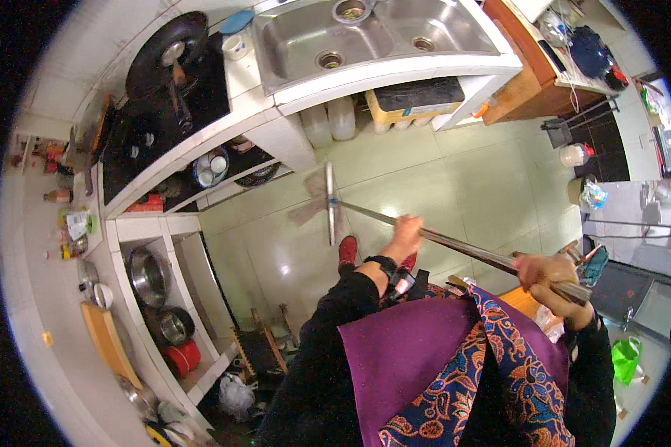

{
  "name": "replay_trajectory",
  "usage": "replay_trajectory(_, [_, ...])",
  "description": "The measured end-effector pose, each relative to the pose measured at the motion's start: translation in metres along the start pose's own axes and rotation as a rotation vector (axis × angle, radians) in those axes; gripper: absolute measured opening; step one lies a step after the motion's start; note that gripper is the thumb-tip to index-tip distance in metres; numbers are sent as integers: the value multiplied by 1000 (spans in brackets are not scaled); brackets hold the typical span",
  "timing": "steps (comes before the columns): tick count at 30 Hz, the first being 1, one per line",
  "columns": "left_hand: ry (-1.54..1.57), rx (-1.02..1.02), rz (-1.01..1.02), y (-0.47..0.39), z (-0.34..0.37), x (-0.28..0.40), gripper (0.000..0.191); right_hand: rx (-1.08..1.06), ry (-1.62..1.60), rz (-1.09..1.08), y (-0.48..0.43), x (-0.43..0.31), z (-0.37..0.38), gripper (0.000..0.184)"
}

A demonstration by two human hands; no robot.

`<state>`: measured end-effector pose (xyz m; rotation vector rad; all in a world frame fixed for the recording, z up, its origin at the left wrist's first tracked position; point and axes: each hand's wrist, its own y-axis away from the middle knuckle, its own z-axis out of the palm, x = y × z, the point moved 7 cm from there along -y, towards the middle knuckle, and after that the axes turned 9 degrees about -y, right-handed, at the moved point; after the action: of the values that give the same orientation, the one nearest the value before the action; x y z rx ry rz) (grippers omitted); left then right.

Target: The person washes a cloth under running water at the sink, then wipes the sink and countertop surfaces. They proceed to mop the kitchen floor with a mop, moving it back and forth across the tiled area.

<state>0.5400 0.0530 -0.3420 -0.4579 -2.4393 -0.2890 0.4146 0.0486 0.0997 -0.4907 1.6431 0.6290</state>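
Observation:
With my left hand (407, 237) I grip the metal pole (469, 250) of a mop partway along its length. A dark band and a device are on that wrist. My right hand (549, 279) is closed around the pole close to its upper end, near my apron (414, 346). The pole slants down to a long, narrow bar-shaped mop head (330, 204), joined at a blue fitting. Greyish, blurred mop cloth (312, 201) spreads on the tiled floor (402, 173) beside the bar. My red shoe (347, 251) stands just behind the mop head.
Ahead is a counter with a steel double sink (335, 39); plastic jugs (330, 120) and a box (416, 100) sit beneath. A wok (165, 56) rests on the left counter. Shelves (168, 240) hold pots at left. A bottle (575, 154) and bin (581, 190) stand at right.

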Motion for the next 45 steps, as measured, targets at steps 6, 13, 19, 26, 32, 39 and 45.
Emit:
replay_trajectory(6, [211, -41, 277, -59, -1, 79, 16, 225, -1, -91, 46, -10, -20, 39])
replay_trajectory(13, [192, 120, 295, -28, -40, -12, 22, 161, -190, -48, -16, 6, 3, 33])
replay_trajectory(19, [109, 203, -85, -16, -46, -98, 28, 147, -244, -112, -51, 56, 10, 29])
replay_trajectory(26, [72, 80, 51, -83, 15, 15, 28, 436, -34, -28, 52, 52, -70, 25])
replay_trajectory(32, [58, -89, 255, -154, 78, 131, 25, 770, -72, 18, 132, 45, -113, 30])
replay_trajectory(39, [169, -33, 338, -170, 115, 210, 27, 791, -202, -131, 188, 51, -170, 36])
replay_trajectory(45, [207, -2, 136, -147, 67, 165, 32, 531, -356, -192, 138, 61, -195, 40])
